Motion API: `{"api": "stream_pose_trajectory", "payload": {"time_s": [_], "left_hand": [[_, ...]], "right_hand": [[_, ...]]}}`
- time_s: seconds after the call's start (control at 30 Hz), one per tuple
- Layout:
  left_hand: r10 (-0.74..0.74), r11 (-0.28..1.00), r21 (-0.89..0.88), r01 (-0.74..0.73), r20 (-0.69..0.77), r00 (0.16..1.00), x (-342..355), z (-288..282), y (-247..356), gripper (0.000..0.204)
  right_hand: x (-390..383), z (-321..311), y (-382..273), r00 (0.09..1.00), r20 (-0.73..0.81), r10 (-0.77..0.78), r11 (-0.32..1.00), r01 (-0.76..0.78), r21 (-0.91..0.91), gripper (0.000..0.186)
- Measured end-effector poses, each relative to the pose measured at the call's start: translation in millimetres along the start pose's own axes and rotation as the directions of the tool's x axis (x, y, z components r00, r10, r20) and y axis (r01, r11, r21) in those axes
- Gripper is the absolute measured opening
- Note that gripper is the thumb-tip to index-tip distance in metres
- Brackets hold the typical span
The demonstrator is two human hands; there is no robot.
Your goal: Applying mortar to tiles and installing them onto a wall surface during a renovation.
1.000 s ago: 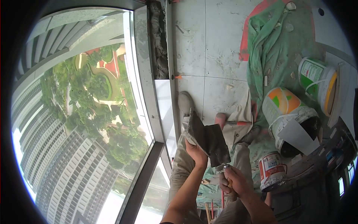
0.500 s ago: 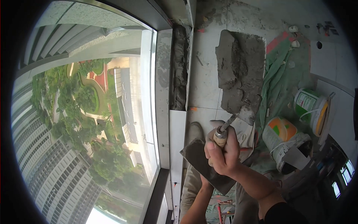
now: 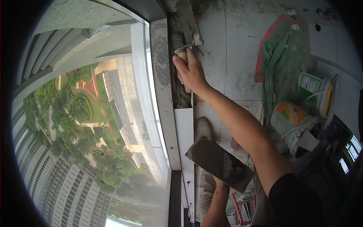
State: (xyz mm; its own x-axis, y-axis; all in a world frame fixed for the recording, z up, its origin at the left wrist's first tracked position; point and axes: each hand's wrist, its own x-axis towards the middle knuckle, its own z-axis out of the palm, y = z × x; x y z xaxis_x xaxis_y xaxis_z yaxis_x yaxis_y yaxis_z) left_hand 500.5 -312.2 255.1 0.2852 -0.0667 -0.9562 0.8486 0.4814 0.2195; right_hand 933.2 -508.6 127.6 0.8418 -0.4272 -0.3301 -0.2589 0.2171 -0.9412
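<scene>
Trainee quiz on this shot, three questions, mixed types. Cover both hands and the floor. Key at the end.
1. True or false: the right hand, gripping the trowel, is nearer the window than the orange-marked bucket is.

2. Multiple choice: what supports the flat grey slab?
A) the right hand
B) the left hand
C) neither hand

3. Fill in: the sheet spread on the floor is mostly ____, with a red strip along one edge.

Key
1. True
2. B
3. green
</scene>
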Motion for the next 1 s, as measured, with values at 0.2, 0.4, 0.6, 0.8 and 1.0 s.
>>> {"api": "stream_pose_trajectory", "payload": {"time_s": [0.2,0.4,0.6,0.8,1.0], "left_hand": [[-0.164,0.943,-0.278,0.182,0.087,0.983,4,-11,-22,0.048],[-0.229,0.864,-0.376,0.336,0.301,0.926,4,-17,-33,0.049],[-0.348,0.873,-0.202,0.444,0.379,0.857,-6,-3,-47,0.049],[-0.033,0.964,0.26,-0.057,0.328,0.944,1,7,-71,0.044],[0.316,0.603,0.583,-0.545,0.453,0.834,-41,108,-110,0.044]], "right_hand": [[-115,-123,-52,0.965,0.028,0.259,0.958,-0.253,-0.136,0.034],[-253,-239,-73,0.941,0.046,0.335,0.892,-0.302,-0.337,0.026],[-374,-299,-83,0.903,0.009,0.43,0.886,-0.421,-0.194,0.023],[-494,-362,-139,0.816,0.006,0.577,0.814,-0.575,-0.074,0.032],[-608,-414,-200,0.688,0.125,0.715,0.56,-0.67,0.487,0.028]]}}
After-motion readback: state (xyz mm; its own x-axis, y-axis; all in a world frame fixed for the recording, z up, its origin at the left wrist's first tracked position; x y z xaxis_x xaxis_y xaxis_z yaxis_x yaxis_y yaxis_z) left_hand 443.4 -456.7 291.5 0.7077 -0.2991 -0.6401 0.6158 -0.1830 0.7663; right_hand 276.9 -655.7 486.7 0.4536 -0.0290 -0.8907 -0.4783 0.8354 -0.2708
